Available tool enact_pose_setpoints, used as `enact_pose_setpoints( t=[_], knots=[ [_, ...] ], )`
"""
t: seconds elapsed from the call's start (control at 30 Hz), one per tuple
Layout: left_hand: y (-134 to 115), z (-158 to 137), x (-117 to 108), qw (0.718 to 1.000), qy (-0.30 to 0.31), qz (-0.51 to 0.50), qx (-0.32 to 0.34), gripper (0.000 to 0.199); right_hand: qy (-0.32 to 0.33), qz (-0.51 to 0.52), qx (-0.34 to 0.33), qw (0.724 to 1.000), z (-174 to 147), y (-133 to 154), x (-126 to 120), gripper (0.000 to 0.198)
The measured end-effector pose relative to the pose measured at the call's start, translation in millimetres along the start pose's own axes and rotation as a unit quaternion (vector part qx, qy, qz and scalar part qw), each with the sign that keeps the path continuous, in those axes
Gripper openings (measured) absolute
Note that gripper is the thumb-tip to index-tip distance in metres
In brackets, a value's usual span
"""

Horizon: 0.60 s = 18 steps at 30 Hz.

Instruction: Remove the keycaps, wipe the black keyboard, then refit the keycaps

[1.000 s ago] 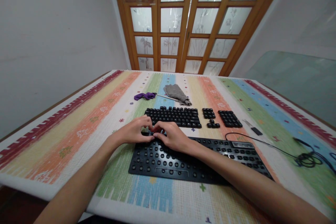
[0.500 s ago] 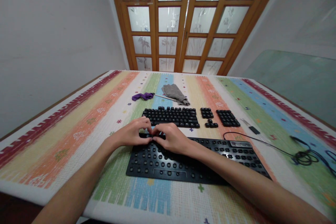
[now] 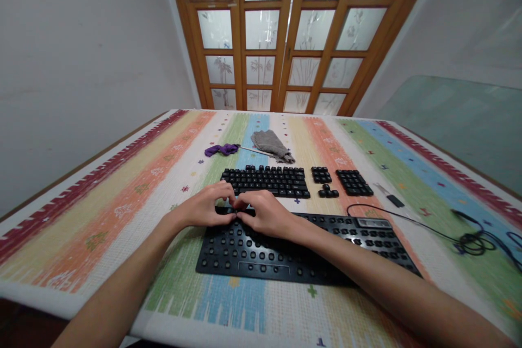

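A black keyboard base (image 3: 261,256), bare of keycaps with rows of small switch stems showing, lies in front of me. Over its upper left part my left hand (image 3: 210,204) and my right hand (image 3: 263,212) meet, fingertips pinched together close to the top row. Whatever sits between the fingertips is small and mostly hidden; I cannot make it out. Just beyond the base, loose black keycaps (image 3: 267,180) lie in keyboard order. Separate groups of arrow and navigation keycaps (image 3: 321,175) and number-pad keycaps (image 3: 354,182) lie to the right.
Behind the keycaps lie a grey cloth (image 3: 272,144), a purple cloth (image 3: 222,149) and a thin rod (image 3: 255,149). On the right are a small tool with a black handle (image 3: 395,200) and the coiled keyboard cable (image 3: 473,244). A striped tablecloth (image 3: 134,212) covers the table.
Both hands stay at nearly the same spot on the base. My right fingertips have shifted very slightly to the left. Everything else stays put.
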<state>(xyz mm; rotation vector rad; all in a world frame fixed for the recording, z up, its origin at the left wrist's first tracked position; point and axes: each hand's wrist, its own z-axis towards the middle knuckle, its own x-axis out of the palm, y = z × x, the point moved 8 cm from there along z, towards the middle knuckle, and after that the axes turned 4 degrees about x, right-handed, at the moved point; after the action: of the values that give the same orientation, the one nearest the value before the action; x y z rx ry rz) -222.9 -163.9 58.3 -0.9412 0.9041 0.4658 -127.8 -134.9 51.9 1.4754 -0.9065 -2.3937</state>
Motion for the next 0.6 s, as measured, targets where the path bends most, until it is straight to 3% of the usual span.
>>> enact_pose_setpoints(
  t=[0.3, 0.6],
  knots=[
    [0.1, 0.5, 1.5, 1.0, 0.006, 0.003, 0.008, 0.003, 0.003, -0.067, -0.037, 0.997, -0.4, 7.1, 3.4, 0.017],
    [0.7, -0.8, 1.8, 1.0, 0.002, 0.006, 0.002, 0.006, -0.018, -0.002, -0.001, 1.0, -5.0, -0.6, -0.4, 0.019]
  ],
)
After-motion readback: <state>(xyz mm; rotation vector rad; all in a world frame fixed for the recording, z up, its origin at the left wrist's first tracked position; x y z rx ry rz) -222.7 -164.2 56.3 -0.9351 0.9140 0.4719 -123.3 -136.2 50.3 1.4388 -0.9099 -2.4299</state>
